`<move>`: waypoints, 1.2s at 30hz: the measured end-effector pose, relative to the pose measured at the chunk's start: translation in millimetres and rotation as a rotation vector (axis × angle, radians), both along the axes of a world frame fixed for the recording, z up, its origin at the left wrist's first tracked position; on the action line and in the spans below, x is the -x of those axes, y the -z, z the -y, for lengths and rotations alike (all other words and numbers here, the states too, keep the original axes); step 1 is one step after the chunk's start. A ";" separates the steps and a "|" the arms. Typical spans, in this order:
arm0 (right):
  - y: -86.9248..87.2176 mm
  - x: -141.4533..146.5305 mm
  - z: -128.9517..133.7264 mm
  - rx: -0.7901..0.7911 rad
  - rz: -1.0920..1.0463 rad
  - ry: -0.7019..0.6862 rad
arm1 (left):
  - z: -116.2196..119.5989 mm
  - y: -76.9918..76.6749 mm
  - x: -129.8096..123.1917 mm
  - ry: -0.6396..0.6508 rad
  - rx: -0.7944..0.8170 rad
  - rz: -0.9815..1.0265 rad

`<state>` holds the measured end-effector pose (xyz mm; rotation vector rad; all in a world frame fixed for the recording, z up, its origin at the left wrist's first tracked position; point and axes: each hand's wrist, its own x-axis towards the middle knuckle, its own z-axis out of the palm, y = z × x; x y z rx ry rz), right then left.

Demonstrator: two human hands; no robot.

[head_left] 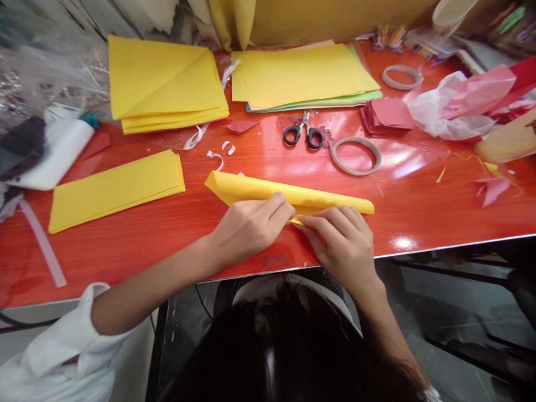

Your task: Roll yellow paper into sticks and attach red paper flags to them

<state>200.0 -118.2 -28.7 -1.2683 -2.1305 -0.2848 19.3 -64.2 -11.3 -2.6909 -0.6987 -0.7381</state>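
A sheet of yellow paper (301,194), partly curled over into a loose roll, lies near the front edge of the red table. My left hand (255,226) is closed on its near edge, the fingers bent and pressed together. Just to the right, my right hand (341,237) pinches the same edge between thumb and fingers. A narrow folded strip of the paper shows between the two hands. Beyond the roll lie small scissors (304,133) with black handles and a roll of tape (355,156).
Folded yellow sheets (117,190) lie at left. Behind are a yellow paper stack (163,84) and a second stack (301,75) with coloured sheets beneath. Dark pink paper pieces (387,116), another tape roll (402,77) and crumpled pink tissue (469,103) sit at right. White scraps (215,160) are scattered mid-table.
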 end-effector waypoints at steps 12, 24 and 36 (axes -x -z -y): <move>0.1 0.7 -1.0 -0.003 0.016 0.018 | 0.6 1.1 0.6 -0.005 -0.021 -0.005; 1.4 0.0 -0.9 0.020 0.051 0.041 | 0.0 2.3 1.3 0.045 -0.012 -0.065; 1.5 -1.6 -1.3 0.052 0.028 0.028 | -0.4 2.9 0.4 0.073 0.014 -0.105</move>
